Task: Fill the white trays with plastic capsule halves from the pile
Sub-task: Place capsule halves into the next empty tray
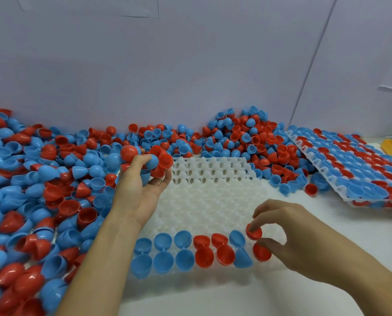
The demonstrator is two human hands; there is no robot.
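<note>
Right hand point(288, 236): pinching red half point(254, 232) over tray point(213, 197), near row. Left hand point(144, 179): clutching overfull cluster point(154, 159). Risk: cluster spills onto empty cells; half seats tilted.

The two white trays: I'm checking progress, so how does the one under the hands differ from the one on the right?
The near tray lies flat and holds capsule halves only in its two nearest rows; the right tray is tilted, propped on the pile, and looks full. The right hand is setting a red half into the near tray; no hand touches the right one. Both hold red and blue halves.
</note>
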